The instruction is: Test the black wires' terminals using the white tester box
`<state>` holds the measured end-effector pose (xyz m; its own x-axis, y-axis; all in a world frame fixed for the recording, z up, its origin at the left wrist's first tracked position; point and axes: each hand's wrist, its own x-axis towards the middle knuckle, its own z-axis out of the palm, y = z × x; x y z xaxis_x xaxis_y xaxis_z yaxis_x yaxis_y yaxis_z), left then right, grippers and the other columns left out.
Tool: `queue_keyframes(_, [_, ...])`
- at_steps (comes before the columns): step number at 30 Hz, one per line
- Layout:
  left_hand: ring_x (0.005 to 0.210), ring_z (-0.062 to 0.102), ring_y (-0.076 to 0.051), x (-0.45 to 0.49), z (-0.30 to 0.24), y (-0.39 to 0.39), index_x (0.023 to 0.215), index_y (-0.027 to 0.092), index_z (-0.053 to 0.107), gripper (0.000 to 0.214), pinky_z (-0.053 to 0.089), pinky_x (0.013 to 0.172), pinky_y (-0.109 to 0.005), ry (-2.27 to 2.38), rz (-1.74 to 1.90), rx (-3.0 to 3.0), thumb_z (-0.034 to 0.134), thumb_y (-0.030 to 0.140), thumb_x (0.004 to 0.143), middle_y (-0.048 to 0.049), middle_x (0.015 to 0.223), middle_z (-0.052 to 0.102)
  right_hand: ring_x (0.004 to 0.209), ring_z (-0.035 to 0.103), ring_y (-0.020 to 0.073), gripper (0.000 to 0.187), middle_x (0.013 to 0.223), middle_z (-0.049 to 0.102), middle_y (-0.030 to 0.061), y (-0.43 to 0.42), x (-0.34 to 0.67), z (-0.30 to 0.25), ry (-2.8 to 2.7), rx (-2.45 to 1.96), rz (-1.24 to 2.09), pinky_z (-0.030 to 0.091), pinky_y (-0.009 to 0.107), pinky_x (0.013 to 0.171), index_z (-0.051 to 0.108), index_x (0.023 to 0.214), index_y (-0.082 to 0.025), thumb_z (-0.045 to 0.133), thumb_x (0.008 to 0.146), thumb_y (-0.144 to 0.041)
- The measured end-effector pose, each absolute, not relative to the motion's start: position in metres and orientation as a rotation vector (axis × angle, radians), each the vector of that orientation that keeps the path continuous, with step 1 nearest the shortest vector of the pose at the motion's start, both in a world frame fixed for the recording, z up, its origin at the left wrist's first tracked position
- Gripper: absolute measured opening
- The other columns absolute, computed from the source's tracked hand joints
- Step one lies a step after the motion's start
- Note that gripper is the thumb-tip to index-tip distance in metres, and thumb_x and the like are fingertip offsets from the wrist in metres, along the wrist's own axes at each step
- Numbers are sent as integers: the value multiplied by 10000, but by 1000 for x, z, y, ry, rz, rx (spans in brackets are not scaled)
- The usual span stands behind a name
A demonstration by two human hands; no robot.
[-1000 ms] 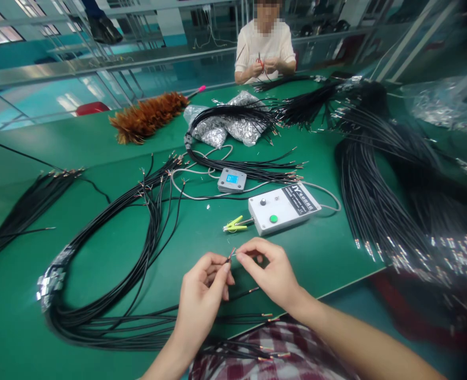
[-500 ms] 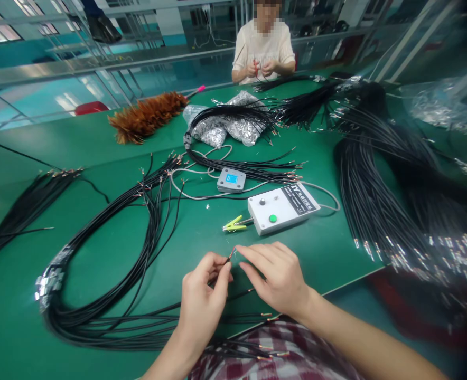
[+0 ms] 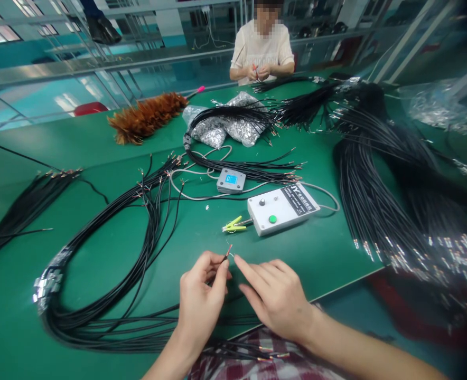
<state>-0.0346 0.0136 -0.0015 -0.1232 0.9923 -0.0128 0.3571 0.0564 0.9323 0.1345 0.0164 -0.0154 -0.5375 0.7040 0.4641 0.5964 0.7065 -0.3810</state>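
Observation:
My left hand [image 3: 202,290] is closed, thumb against fingers, on the end of a black cable [image 3: 228,252]. A red wire points up out of that end, and a thin pale strand bends off to the right. The index fingertip of my right hand [image 3: 279,298] is at the pale strand; its thumb stays apart from the fingers, which hold nothing. Beyond my hands, a yellow-green clip [image 3: 234,225] sits on the shaft of a white control box [image 3: 273,219] with a green button. A looped bundle of black cables [image 3: 110,224] curves round on the left.
A small grey box with a blue display [image 3: 231,180] lies behind the control box. Farther back are bags of silvery parts [image 3: 247,124] and a brown feather duster [image 3: 148,116]. Thick cable bundles [image 3: 370,190] fill the right side. A person [image 3: 262,50] sits opposite, hands at an orange-handled tool.
My right hand has shifted slightly down and its fingers have drawn back a little. The pale strand now bends away from the red wire. The person opposite has brought their hands closer together.

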Motion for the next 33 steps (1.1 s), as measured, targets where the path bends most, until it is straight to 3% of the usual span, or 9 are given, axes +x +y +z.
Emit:
queue_keyframes(5, [473,557,-94,-36,-1,12,826,178,578,142,463,455,-191,1568,1108,1345,589,309,882,24,635,612,806,649,183,319,1051,732,61,18,135,-17,-2179,-982,433,396,341,722,584,1254,-161,533,938,-175])
queue_keyframes(9, [496,575,-96,-36,1,10,836,176,589,129,468,469,-188,1548,1113,1357,589,296,884,17,646,628,670,639,133,171,885,728,28,35,127,-10,-1684,-1167,1023,457,286,660,680,1025,-182,617,876,-234])
queue_keyframes(14, [492,575,-101,-34,5,8,811,168,592,130,466,463,-189,1505,1136,1293,606,286,867,11,624,633,500,537,95,217,654,629,-21,50,107,0,-1237,-1127,1592,384,225,487,675,890,-159,694,774,-342])
queue_keyframes(18, [468,553,-91,-35,4,8,791,158,578,144,450,462,-190,1428,1164,1138,648,276,833,5,613,642,482,430,57,238,616,586,-34,46,93,-1,-915,-1028,1754,315,207,478,661,745,-146,752,698,-361])
queue_keyframes(23, [496,490,-76,-40,-1,9,785,150,564,221,379,456,-168,1286,1217,885,723,305,779,6,594,623,499,326,54,272,516,484,-65,41,86,-6,-696,-973,1942,235,218,492,670,697,-146,791,665,-387])
queue_keyframes(28, [518,465,-79,-42,-2,10,795,148,567,248,352,475,-177,1204,1227,782,740,323,767,1,598,614,516,342,62,326,590,521,-58,43,83,-3,-749,-1000,1865,249,224,494,720,893,-159,787,671,-387])
queue_keyframes(33, [516,459,-80,-43,-4,12,750,150,557,251,334,475,-184,1176,1224,776,736,325,775,-2,592,606,468,365,70,334,489,459,-77,44,66,-5,-619,-971,1876,296,230,478,650,719,-161,789,653,-458])
